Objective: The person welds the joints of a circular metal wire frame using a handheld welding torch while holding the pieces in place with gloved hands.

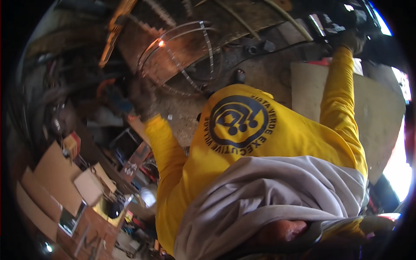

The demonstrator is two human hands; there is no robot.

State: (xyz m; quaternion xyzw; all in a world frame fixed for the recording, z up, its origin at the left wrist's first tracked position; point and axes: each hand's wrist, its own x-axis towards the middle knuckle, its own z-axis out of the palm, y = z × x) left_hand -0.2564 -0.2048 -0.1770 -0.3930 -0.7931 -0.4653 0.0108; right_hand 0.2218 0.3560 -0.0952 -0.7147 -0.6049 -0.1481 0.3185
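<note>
A round metal frame [207,43] of thin rings and ribbed rods stands in front of me at the upper middle. On its upper left ring a small spot glows bright orange. My left hand [145,95], in a dark glove, is at the frame's lower left rim, fingers seemingly closed on it, though shadow blurs them. Far to the right, my right arm stretches forward. My gloved right hand [352,42] is closed around something dark that I cannot make out. Behind the frame lies a brown, worn work surface [130,45].
An orange bar-like tool [113,32] lies at the upper left. Long rods [288,19] cross the far side. A large tan board [368,112] lies at the right. Cardboard pieces [56,173] and mixed clutter crowd the lower left. A dark cable [286,47] runs toward my right hand.
</note>
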